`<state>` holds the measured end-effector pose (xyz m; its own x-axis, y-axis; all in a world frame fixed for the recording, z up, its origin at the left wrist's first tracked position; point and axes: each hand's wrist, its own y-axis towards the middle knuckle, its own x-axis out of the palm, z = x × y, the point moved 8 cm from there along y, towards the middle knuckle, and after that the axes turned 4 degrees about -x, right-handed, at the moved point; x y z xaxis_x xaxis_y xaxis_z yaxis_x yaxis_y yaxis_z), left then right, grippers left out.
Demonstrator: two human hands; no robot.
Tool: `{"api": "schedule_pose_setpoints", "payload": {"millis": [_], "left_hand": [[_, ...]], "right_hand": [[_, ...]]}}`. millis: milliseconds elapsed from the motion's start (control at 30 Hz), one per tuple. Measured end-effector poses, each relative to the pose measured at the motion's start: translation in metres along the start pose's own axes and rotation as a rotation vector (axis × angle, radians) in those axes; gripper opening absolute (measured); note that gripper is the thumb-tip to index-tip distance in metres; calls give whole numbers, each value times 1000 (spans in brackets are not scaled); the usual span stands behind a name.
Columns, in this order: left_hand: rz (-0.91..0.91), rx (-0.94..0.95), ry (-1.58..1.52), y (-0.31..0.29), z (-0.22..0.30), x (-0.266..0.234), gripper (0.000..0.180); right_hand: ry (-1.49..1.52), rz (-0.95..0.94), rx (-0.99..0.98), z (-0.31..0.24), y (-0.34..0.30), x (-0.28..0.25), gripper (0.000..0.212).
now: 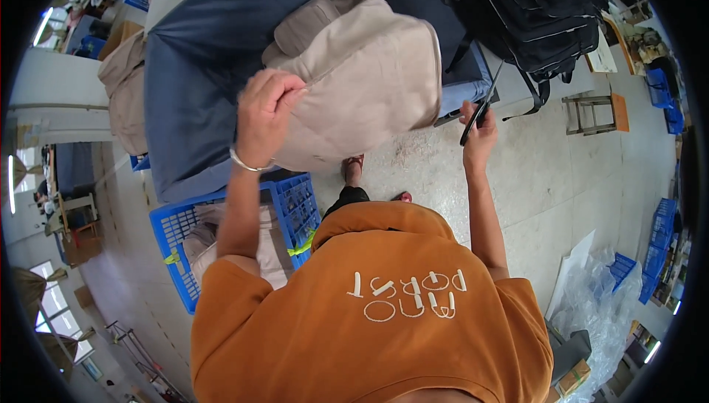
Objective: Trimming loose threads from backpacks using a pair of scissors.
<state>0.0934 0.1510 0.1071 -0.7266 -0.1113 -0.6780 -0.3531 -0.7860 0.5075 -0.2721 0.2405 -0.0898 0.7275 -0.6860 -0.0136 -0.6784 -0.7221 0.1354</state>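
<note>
A beige fabric bag hangs in front of me, partly over the blue cloth-lined bin. Its front panel bulges towards me, and a smaller rounded pocket shows behind. My left hand, with a bangle at the wrist, pinches the bag's left edge between closed fingertips. Off to the right of the bag, my right hand is closed around dark-handled scissors. Their blades point up and away, apart from the fabric. Whether the blades are parted is hard to make out.
The blue cloth-lined bin stands ahead. At the far right sits a black backpack with dangling straps. Beside my left arm, a blue plastic crate holds beige pieces. A wooden stool and clear plastic sheeting are to the right.
</note>
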Motion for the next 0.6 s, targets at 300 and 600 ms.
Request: {"api": "schedule_pose_setpoints", "payload": {"millis": [300,600], "left_hand": [[-656,506,30,57,12,102,10],[-1251,406,-161,-2,-47,299,14]], "right_hand": [[255,-367,35,-42,-56,89,19],[-21,-313,514,76,-96,86,26]]}}
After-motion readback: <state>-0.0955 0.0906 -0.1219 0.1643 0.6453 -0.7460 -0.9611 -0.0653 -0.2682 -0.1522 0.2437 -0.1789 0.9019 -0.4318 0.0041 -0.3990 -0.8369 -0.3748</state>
